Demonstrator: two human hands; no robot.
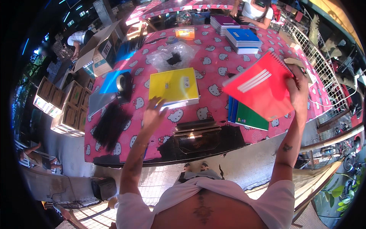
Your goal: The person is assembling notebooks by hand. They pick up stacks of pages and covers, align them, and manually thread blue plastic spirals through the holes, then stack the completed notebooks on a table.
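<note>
Red spiral-bound notebook (260, 87) is held tilted at right of frame, gripped by the right hand's (298, 89) fingers above the pink patterned table (213, 63). Left hand (153, 113), fingers spread, is touching the yellow notebook stack (174, 86) at centre, seemingly steadying it.

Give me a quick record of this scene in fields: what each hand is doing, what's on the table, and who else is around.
left hand: open, fingers spread, over the near edge of the yellow notebook stack
right hand: raised, gripping a red spiral notebook by its edge
under the red notebook: green and blue notebooks
table: pink cartoon-cat cloth
far side: blue notebook stack, purple notebook stack
left side: tape roll, black bundle
others: person in white at far edge
</note>
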